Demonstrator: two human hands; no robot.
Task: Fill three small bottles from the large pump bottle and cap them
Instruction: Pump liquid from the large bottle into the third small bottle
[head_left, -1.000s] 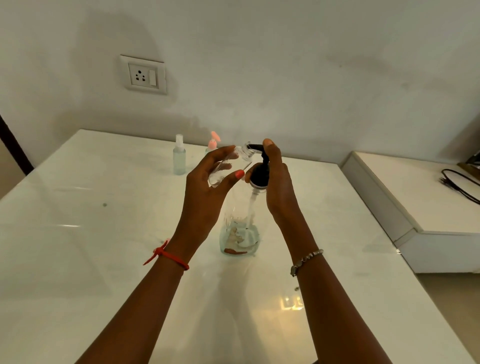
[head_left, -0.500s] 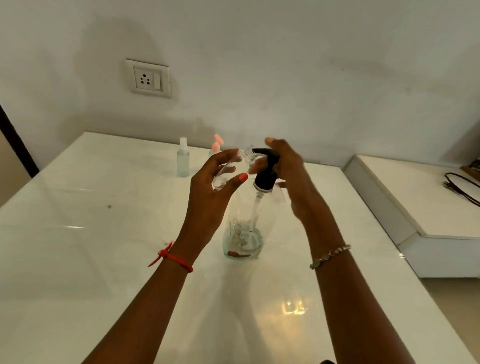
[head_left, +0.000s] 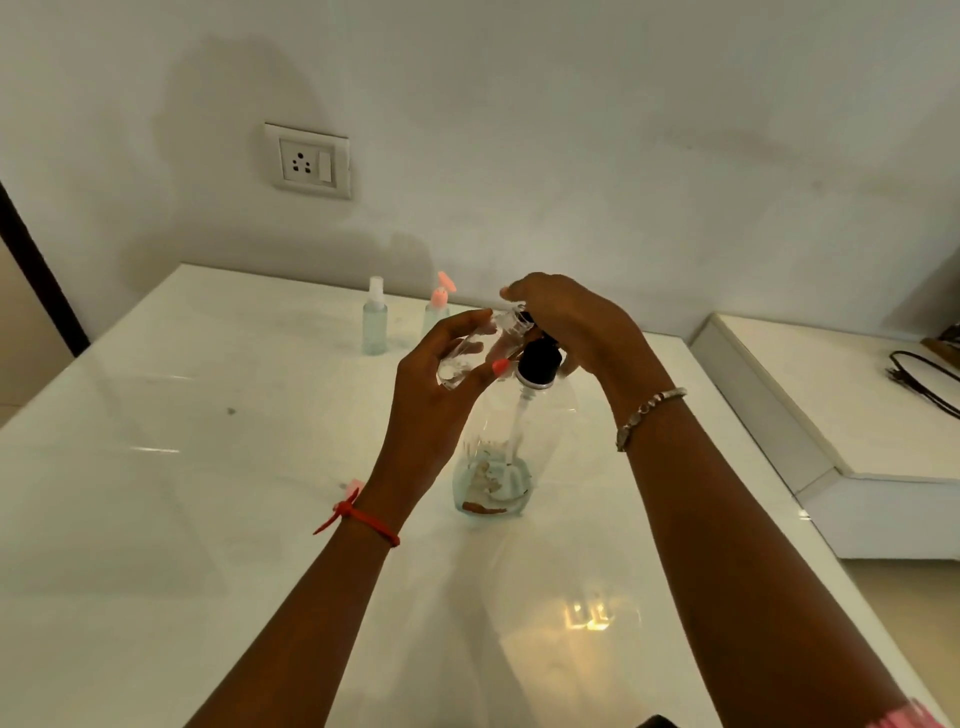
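Gripped aslant between thumb and curled fingers of the left hand (head_left: 436, 387), the small bottle (head_left: 462, 361) is held, mouth to the pump head (head_left: 540, 359) of the large pump bottle (head_left: 511, 452) on the table (head_left: 208, 519), which is clasped under the bent fingers of the right hand (head_left: 576, 327) and is best pressed slowly, straight down.

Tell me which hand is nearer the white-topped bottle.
Left. The left hand is right of the white-topped bottle; the right hand is farther right, on the pump.
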